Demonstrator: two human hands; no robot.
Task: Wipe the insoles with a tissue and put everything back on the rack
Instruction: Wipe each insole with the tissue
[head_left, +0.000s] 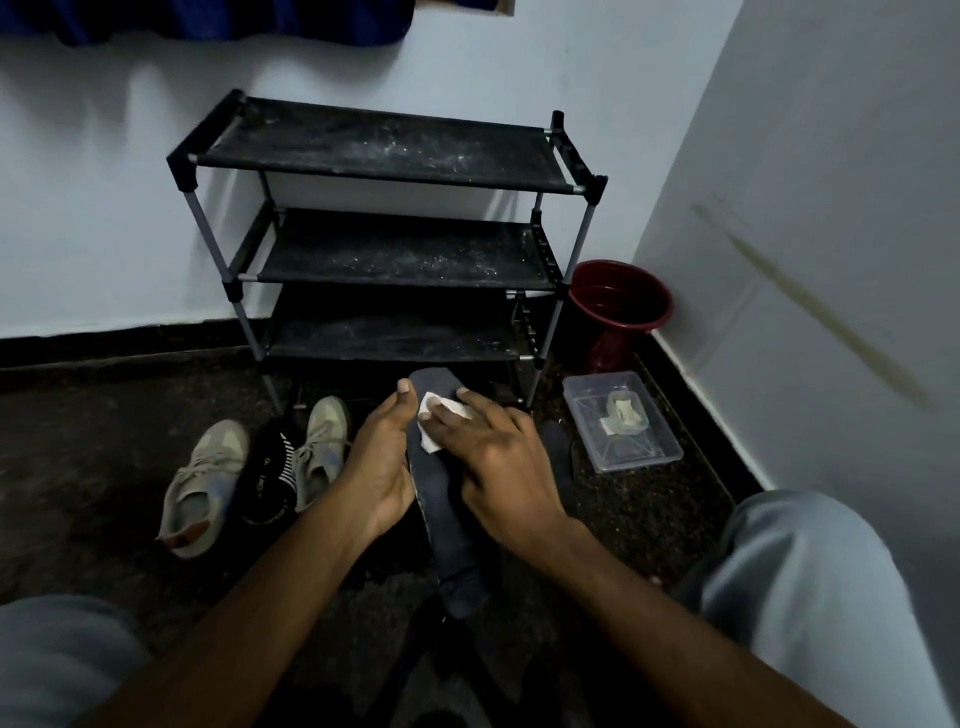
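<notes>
Your left hand (382, 462) clasps the dark insole (457, 545) along its left edge, thumb raised beside the toe end and fingers curled beneath, while your right hand (498, 457) lies flat on top, its straight fingers pressing a folded white tissue (430, 401) against the forward part of the surface. The insole hangs in the air between your knees, toe end pointing toward the bottom shelf of the black rack (384, 150), whose three dusty shelves hold nothing. A second insole (560, 452) appears to lie on the dark floor just right of your right hand, though the gloom makes it hard to be sure. The pair of beige shoes (205, 483) sits on the floor to the left with striped socks (272, 478) between them; a clear plastic box (623, 421) and a maroon bucket (618, 306) stand by the right wall. The insole is probably light, thin and bendy, so it is likely to flex under the wiping pressure unless you back it from beneath near where the tissue rubs. The heel end, unsupported, looks prone to droop. The tissue is likely flimsy and could tear or bunch if dragged hard across the fabric face.
</notes>
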